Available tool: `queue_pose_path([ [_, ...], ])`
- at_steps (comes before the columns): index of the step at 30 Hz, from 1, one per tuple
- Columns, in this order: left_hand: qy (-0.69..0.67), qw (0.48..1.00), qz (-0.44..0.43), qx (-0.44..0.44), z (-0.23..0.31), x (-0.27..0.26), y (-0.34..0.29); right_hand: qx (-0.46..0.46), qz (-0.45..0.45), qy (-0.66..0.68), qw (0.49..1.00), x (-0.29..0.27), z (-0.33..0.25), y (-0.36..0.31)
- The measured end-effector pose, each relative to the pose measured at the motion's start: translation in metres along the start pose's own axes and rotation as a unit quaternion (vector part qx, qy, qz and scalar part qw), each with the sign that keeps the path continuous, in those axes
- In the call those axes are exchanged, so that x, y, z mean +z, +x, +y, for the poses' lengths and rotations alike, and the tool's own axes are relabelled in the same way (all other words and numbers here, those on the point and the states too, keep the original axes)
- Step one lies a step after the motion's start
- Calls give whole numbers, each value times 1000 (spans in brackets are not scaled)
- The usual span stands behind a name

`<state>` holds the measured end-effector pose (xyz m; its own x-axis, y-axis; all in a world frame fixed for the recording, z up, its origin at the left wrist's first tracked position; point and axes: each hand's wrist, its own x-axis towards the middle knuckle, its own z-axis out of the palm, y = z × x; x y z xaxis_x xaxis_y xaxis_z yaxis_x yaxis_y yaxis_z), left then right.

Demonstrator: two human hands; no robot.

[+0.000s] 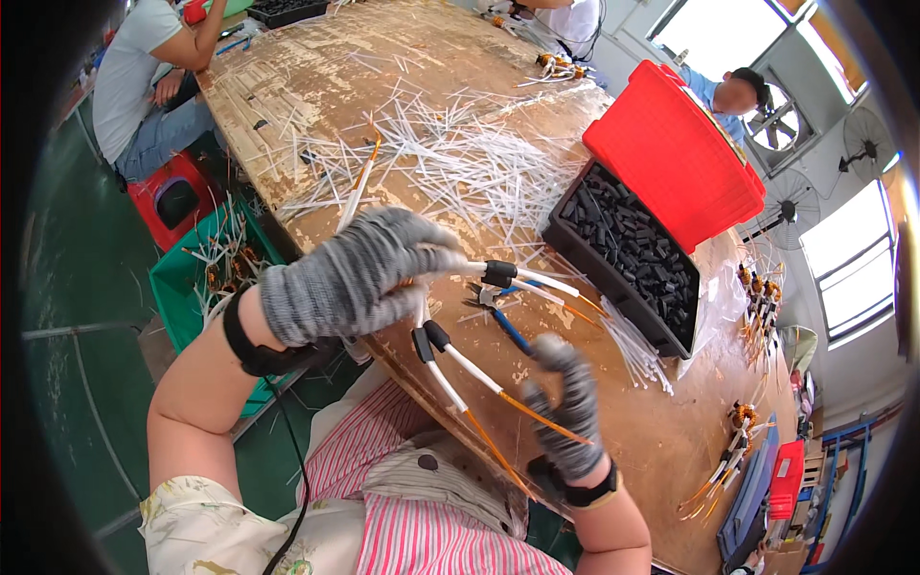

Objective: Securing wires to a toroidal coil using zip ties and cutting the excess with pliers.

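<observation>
My left hand (359, 273), in a grey knitted glove, is closed around a bundle of white-sleeved wires (448, 388). Their bare ends are orange, and several black cylindrical pieces (498, 275) sit on the sleeves. What lies inside the grip is hidden by the fingers. Across the lower part of the bundle is my right hand (573, 417), gloved too, with fingers bent but apart and nothing held between them. One orange wire end passes in front of its palm; contact cannot be told. Blue-handled pliers (508, 324) lie on the table between both hands.
A black bin (623, 259) of small black cylinders stands to the right, a red crate (676, 153) leaning on it. White cable ties (470, 158) litter the wooden table (287, 91). A green crate (172, 278) of wire parts is lower left. Other people sit around the table.
</observation>
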<state>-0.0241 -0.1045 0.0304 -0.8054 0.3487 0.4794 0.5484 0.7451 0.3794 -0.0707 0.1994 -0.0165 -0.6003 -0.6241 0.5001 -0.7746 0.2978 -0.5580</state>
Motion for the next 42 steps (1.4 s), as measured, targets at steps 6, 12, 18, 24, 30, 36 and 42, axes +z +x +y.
queue_pose_path([
  [6,105,993,-6,-51,12,-15,-38,-44,30,-273,961,-41,25,50],
  [12,120,985,-116,-38,-4,11,-49,-1,-230,-252,940,-23,33,58],
  [18,200,978,-62,-22,-3,-2,-57,-6,-155,-62,986,-39,-23,36],
  [24,284,952,-69,96,7,-8,-13,473,-229,323,787,-15,-63,-44],
  [30,296,918,-223,139,16,39,36,221,-453,-131,854,-21,-68,-60],
  [36,330,897,-260,138,15,64,60,31,-182,-169,968,-51,-93,-19],
  [42,276,930,-200,138,5,99,60,4,-200,96,975,-12,-74,1],
])
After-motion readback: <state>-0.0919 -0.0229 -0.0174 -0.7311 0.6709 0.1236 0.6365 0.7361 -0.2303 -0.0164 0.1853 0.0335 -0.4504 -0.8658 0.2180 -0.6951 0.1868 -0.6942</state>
